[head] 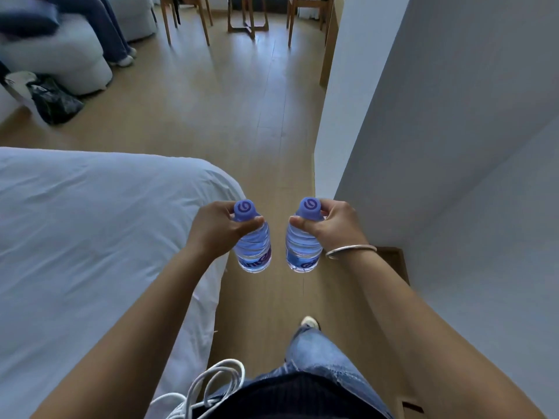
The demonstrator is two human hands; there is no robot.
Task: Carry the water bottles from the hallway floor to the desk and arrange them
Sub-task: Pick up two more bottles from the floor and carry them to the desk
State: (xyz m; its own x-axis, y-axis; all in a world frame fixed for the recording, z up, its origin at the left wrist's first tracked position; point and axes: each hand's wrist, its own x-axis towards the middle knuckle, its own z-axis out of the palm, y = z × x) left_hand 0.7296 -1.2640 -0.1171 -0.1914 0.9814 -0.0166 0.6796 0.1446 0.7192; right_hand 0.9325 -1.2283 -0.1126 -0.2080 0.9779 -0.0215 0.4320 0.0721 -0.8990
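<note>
— Carrying is the step judged to be in hand: two water bottles are held up off the wooden floor [242, 116] in the passage between the bed [90, 222] on the left and the white wall [453, 146] on the right. Which grip holds what?

— The left bottle [253, 246] is held by the left hand [216, 229], the right bottle [303, 247] by the right hand [328, 226]. Each grip is closed narrowly round the neck, just under the purple cap, with the thumb laid across the near side. A bangle [351, 251] is worn on the right wrist.

— And how do the bottles lie relative to the grips?

— Each body hangs below its hand, roughly upright and tilted slightly. The two are held side by side, near each other but apart, at about the same height.

— Is the arranging begun?

— Not yet, it is judged. No table top can be made out; only wooden chair legs [187, 22] are seen at the far end of the room, and a seated person's legs [112, 31] at far left.

— What is called for next?

— The bottles would need to be borne onward down the passage, kept clear of the bed corner and the wall edge. A neck hold lets a full bottle swing, so a steady carry is advised until they can be set down upright.
</note>
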